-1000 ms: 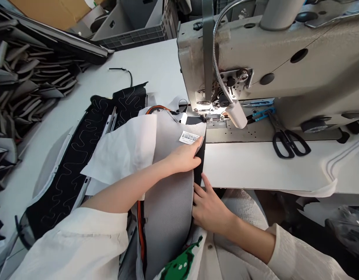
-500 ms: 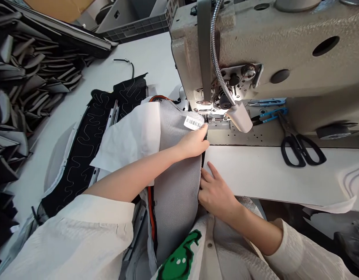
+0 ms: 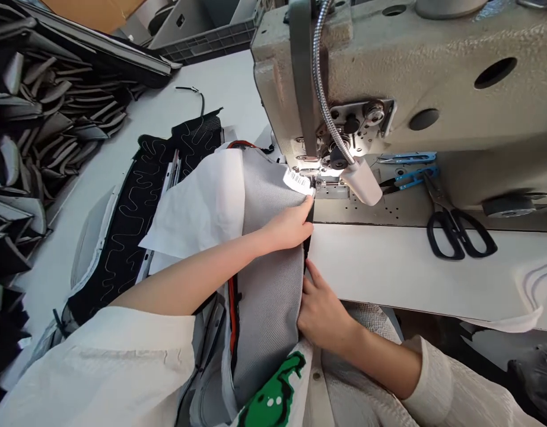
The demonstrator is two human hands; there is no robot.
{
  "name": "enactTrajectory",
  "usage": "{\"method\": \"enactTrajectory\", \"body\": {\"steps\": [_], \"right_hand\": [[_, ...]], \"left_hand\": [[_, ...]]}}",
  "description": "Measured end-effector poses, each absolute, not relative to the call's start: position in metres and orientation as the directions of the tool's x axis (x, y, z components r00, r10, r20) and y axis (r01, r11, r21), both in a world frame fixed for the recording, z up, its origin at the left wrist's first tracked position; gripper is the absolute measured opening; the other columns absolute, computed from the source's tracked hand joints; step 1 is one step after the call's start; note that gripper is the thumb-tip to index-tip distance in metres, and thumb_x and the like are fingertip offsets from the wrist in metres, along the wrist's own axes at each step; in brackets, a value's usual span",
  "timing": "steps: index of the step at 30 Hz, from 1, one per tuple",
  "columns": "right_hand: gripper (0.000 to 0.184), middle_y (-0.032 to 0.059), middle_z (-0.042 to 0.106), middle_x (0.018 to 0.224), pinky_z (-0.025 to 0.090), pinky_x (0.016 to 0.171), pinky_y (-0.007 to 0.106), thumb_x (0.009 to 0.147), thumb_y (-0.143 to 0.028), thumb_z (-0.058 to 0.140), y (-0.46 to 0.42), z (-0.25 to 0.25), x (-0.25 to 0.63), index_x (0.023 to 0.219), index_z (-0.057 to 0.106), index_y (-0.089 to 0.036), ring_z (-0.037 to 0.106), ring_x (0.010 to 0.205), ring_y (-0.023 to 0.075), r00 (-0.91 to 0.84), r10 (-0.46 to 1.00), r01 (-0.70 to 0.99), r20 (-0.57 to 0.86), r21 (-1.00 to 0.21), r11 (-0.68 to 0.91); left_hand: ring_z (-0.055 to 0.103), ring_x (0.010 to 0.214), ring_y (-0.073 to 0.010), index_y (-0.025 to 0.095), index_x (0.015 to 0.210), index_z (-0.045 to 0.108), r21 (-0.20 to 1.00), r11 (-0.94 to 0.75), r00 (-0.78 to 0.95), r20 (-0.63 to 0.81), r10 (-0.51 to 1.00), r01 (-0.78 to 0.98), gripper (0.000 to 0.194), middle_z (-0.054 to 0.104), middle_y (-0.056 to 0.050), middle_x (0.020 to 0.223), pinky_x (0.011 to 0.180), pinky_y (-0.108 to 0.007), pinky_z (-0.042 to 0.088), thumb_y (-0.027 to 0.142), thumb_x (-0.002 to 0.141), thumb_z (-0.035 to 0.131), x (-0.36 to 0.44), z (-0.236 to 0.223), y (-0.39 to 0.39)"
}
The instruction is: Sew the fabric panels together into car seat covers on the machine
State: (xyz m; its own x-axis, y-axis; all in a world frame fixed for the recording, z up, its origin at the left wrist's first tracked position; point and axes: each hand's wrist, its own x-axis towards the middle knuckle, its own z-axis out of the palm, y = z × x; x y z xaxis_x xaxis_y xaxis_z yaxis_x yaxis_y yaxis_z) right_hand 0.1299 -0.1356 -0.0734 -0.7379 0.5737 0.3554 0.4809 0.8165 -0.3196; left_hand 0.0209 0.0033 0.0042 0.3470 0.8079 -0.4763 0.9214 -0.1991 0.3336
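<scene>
Against gray fabric (image 3: pixel 269 308) — left hand (image 3: pixel 290 228) loosely spread, right hand (image 3: pixel 321 311) half-curled.

A white cylindrical lamp (image 3: pixel 365 182) on a ribbed silver neck (image 3: pixel 318 74) casts bright glare under the beige metal sewing machine (image 3: pixel 438 56). The smooth white tabletop (image 3: pixel 389 264) is well lit, deeply shadowed below. Edges look stretched.

No legible text, brand or number. White label (image 3: pixel 295 181) on the grey fabric (image 3: pixel 269 320), by the machine (image 3: pixel 407 77), has a barcode (image 3: pixel 299 179); its print is too small to read.
</scene>
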Motion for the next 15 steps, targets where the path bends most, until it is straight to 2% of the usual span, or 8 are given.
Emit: {"method": "enactTrajectory", "body": {"steps": [4, 8, 12, 15], "right_hand": [[0.016, 0.0132, 0.07, 0.097, 0.023, 0.112, 0.06, 0.08, -0.016, 0.062, -0.116, -0.069, 0.141, 0.09, 0.074, -0.013, 0.055, 0.108, 0.0318, -0.732, 0.579, 0.503, 0.359, -0.287, 0.815], [0.018, 0.0136, 0.07, 0.102, 0.026, 0.114, 0.052, 0.081, -0.017, 0.062, -0.104, -0.068, 0.145, 0.094, 0.073, -0.013, 0.054, 0.111, 0.0292, -0.752, 0.568, 0.506, 0.335, -0.259, 0.823], [0.019, 0.0128, 0.069, 0.104, 0.024, 0.117, 0.048, 0.077, -0.019, 0.065, -0.102, -0.069, 0.147, 0.094, 0.074, -0.013, 0.051, 0.116, 0.0295, -0.74, 0.589, 0.521, 0.325, -0.276, 0.808], [0.025, 0.0137, 0.068, 0.109, 0.023, 0.117, 0.048, 0.077, -0.02, 0.065, -0.104, -0.068, 0.15, 0.099, 0.073, -0.011, 0.048, 0.121, 0.0314, -0.741, 0.598, 0.531, 0.306, -0.278, 0.801]], "left_hand": [[0.062, 0.097, -0.0286, 0.006, 0.148, 0.021, 0.272, -0.225, 0.328, -0.432, 0.84, 0.936, 0.069, 0.067, -0.015, 0.106, 0.075, -0.033, 0.048, 0.014, 0.081, 0.035, 0.028, 0.002, 0.012], [0.061, 0.101, -0.028, 0.003, 0.145, 0.03, 0.258, -0.261, 0.342, -0.352, 0.871, 0.93, 0.062, 0.066, -0.018, 0.109, 0.08, -0.034, 0.048, 0.011, 0.084, 0.032, 0.032, -0.006, 0.019], [0.061, 0.096, -0.0248, 0.01, 0.135, 0.047, 0.331, -0.269, 0.369, -0.293, 0.882, 0.905, 0.048, 0.066, -0.015, 0.102, 0.085, -0.035, 0.048, 0.018, 0.09, 0.031, 0.03, -0.001, 0.011], [0.056, 0.112, -0.0217, 0.017, 0.13, 0.052, 0.428, -0.384, 0.515, -0.247, 0.821, 0.818, 0.042, 0.058, -0.012, 0.122, 0.099, -0.033, 0.044, 0.026, 0.094, 0.033, 0.0, 0.019, -0.03]]}}
